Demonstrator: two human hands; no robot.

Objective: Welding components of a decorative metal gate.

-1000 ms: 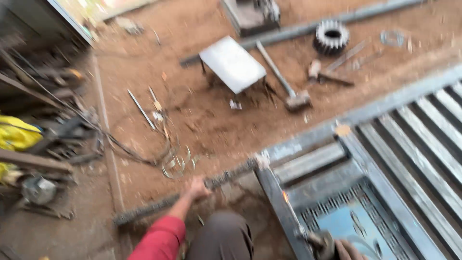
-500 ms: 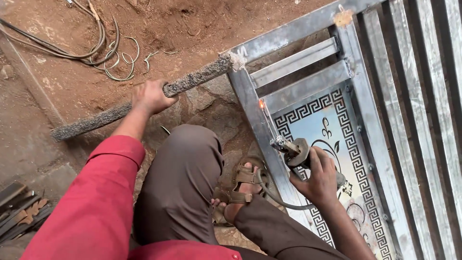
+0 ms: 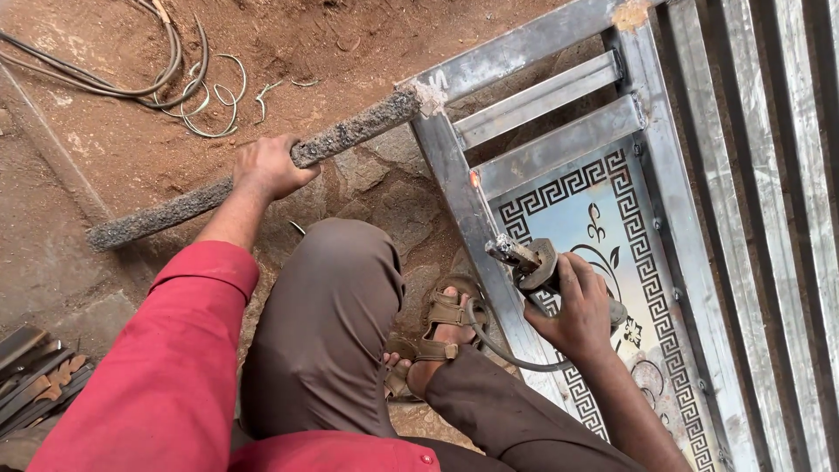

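Left hand (image 3: 266, 166) fingers wrap a rough, crusted grey bar (image 3: 253, 170) butted against the grey metal gate frame (image 3: 454, 175); right hand (image 3: 572, 310) grips a welding electrode holder (image 3: 524, 262); one glowing weld spot (image 3: 474, 179) is made, the bar's joint seemingly unwelded.

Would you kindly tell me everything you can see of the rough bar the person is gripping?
The rough bar is long, grey and crusted with a coarse, pitted coating. It lies slantwise over the reddish dirt. Its upper end meets the corner of the metal frame; its lower end rests near a concrete edge. The left hand wraps around its middle.
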